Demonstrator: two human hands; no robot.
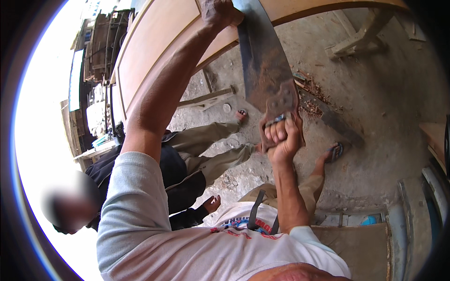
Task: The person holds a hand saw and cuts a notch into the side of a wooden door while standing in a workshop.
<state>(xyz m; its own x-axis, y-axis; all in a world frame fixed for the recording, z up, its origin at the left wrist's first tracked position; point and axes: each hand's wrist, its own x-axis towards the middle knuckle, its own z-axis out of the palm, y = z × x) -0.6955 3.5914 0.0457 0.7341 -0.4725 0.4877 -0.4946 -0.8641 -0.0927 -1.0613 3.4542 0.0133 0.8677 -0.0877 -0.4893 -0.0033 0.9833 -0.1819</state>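
My right hand (284, 132) is wrapped round the worn wooden handle (281, 96) of a handsaw. Its broad, dark blade (262, 51), stained with rust, runs up and away to the edge of a pale wooden panel (164, 33). At the top of the picture my left hand (219, 13) rests on that panel, its thumb close beside the blade. The picture's edge cuts off most of the left fingers, so their grip is hidden. The far end of the blade is out of view too.
Another person (183, 159) in a dark jacket stands close on my left. A wooden trestle (206, 99) stands below the panel, another support (361, 35) at upper right. Wood shavings (314, 89) litter the floor near my sandalled foot (333, 152). Stacked timber (101, 47) lies far left.
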